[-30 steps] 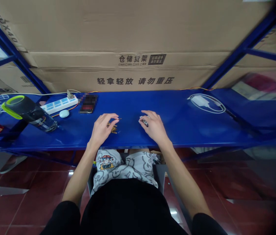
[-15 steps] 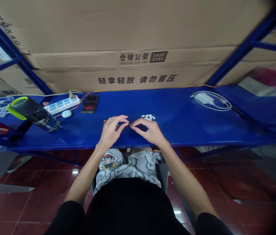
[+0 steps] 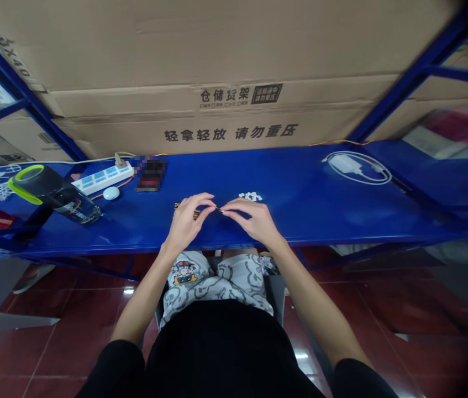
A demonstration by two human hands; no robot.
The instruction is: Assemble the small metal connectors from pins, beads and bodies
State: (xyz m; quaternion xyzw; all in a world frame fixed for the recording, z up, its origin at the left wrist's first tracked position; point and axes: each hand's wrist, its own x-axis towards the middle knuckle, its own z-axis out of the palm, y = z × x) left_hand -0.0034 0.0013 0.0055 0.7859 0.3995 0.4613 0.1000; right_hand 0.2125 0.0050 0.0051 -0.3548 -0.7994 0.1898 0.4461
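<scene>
My left hand is above the front of the blue shelf, with thumb and fingertips pinched on one end of a thin, dark, pin-like piece. Opposite it, my right hand pinches at the other end, where something small and pale shows at the fingertips. The piece is too small for me to tell its kind. Just behind my right hand lies a small pile of white bits. Several small yellow-and-black pieces are on the shelf by my left hand, which partly hides them.
On the blue shelf stand a white power strip, a tilted dark bottle and a white rounded object at left. A blurred-out dark object lies nearby. A charger with cable is at right. Cardboard walls the back.
Both hands keep their pinch on the thin piece, and its tilt looks slightly flatter. The whole view has shifted slightly; the things on the shelf have not moved.
</scene>
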